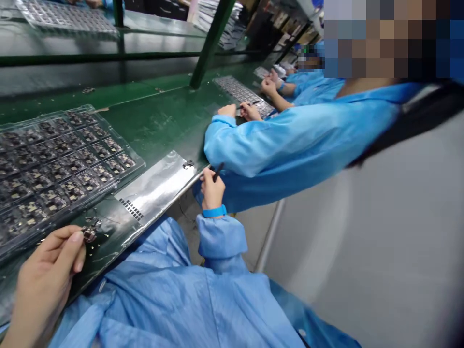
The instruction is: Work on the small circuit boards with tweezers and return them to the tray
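A slack pinch could drop the part (89,235)
I have the part in my left grip (54,263), over the tabletop (163,116) beside the tray (136,162); my right grip (212,192) clasps a tool (219,170) near a co-worker's sleeve (253,145), where a bump could jog it.
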A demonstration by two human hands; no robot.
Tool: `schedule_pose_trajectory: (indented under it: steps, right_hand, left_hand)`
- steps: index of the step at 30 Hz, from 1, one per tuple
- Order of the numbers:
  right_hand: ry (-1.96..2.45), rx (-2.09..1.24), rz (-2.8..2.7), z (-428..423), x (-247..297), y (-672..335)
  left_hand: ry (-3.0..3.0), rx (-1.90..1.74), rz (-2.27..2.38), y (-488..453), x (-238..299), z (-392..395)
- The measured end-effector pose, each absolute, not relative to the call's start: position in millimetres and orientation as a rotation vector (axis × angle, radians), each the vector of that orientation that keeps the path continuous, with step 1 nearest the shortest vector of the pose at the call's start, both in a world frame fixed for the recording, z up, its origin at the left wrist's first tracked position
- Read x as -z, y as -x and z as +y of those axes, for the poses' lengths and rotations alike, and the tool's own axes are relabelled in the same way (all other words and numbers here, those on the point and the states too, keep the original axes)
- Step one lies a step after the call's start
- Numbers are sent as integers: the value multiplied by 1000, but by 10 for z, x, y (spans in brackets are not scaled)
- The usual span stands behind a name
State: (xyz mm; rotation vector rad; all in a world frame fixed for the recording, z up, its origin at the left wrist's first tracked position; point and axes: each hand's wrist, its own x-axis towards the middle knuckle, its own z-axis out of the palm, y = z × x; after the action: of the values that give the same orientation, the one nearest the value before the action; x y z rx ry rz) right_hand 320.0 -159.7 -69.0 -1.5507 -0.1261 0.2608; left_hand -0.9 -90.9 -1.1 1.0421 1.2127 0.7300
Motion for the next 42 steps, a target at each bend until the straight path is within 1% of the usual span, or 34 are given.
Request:
schedule_pose_trajectory:
  steps: [3,9,13,17,20,23,26,28,30,33,35,37,40,42]
  right_hand:
    - [1462,-231,-168,-1660,608,-3094]
    - [1352,-415,-378,-1581,419,-2757]
    - [1414,-530,-688,-1503,306,-2448]
    - [1471,-822,-1113,-1431,160,-2070]
    - [1389,-849,-1345,-1391,114,-1853]
    - [1400,-751,-1374,-1350,91,-1805]
    - [1498,-526,-1270,-1221,-54,-1895]
    - [1522,-228,-1068,-1052,-236,-1944]
    - [1339,150,-867,-836,-413,-1938]
    - [1160,484,-1010,-521,-514,-1831]
    - [1088,559,-1339,-359,-472,-1744]
    - [1000,581,-1610,-224,-435,-1685]
    - [977,606,-1714,-6,-541,-1689]
    - [1093,580,-1733,196,-692,-1718]
  left_hand:
    - [-1157,-704,1199,22,85,-889]
    - [-1249,-592,1235,-4,117,-906]
    - [-1260,-619,1233,-59,50,-928]
    - [-1341,-665,1148,-95,46,-904]
    - [-1385,-672,1064,-92,83,-885]
    - [-1378,-706,1011,-76,153,-889]
    - [-1396,-933,928,-75,236,-897]
    - [-1419,-1116,882,-80,271,-895]
    - [-1419,-1248,897,-71,274,-895]
    - [-1415,-1423,985,4,227,-905]
    - [-1435,-1526,1081,102,185,-914]
    - [-1475,-1551,1216,226,152,-914]
    - [-1543,-1472,1359,401,127,-895]
    - [-1545,-1437,1385,474,126,-874]
